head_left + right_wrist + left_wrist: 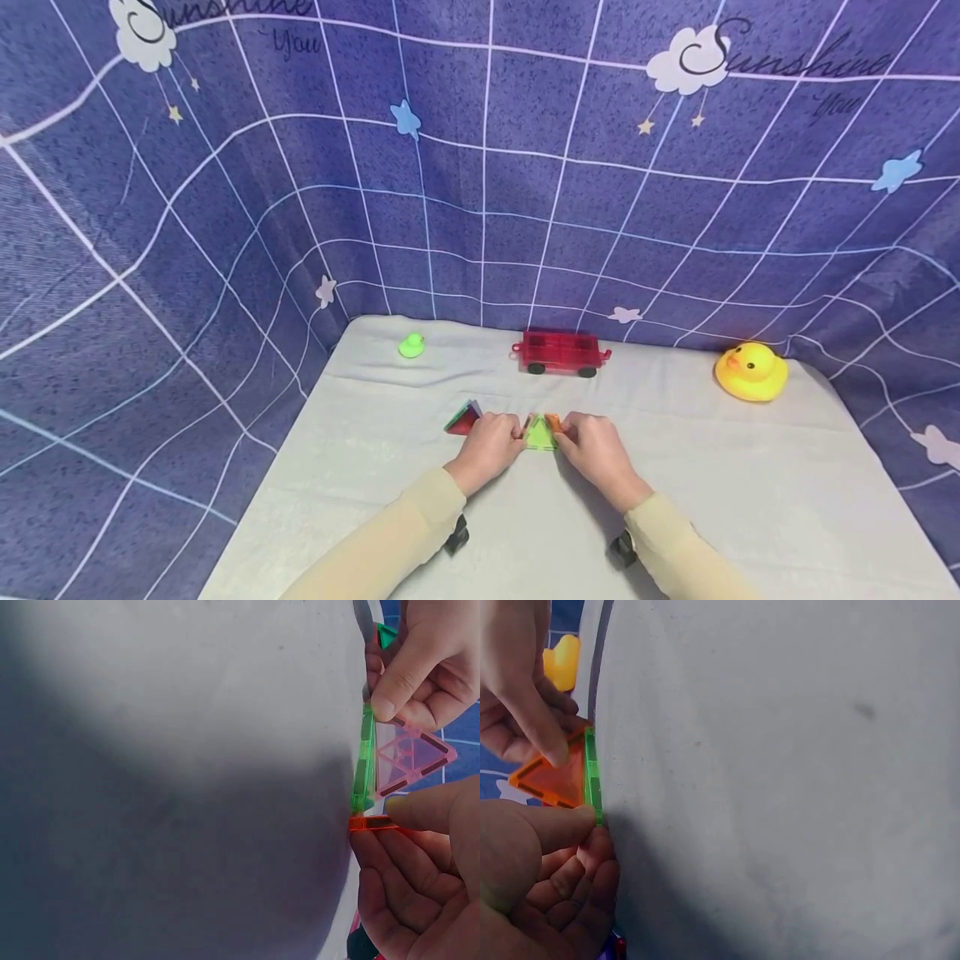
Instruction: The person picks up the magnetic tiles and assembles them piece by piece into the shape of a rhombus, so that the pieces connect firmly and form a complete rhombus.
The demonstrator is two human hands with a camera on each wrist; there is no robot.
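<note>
My left hand (489, 448) pinches the corner of a green triangular magnetic tile (539, 435) between thumb and index finger. The tile lies low over the white cloth, its thin edge showing in both wrist views. From the other side my right hand (598, 452) pinches an orange triangular magnetic tile (559, 778), thumb on its face. This tile stands up against the end of the green one. A pink triangular tile (409, 757) rises behind the green edge in the right wrist view. Beyond my left hand sits a red and green tile shape (461, 418), partly covered by the fingers.
At the back of the white cloth-covered table (360, 442) are a small green duck (411, 346), a red wheeled toy cart (561, 352) and, right, a larger yellow duck (752, 372). A blue curtain (450, 217) with white grid lines hangs behind and along the sides.
</note>
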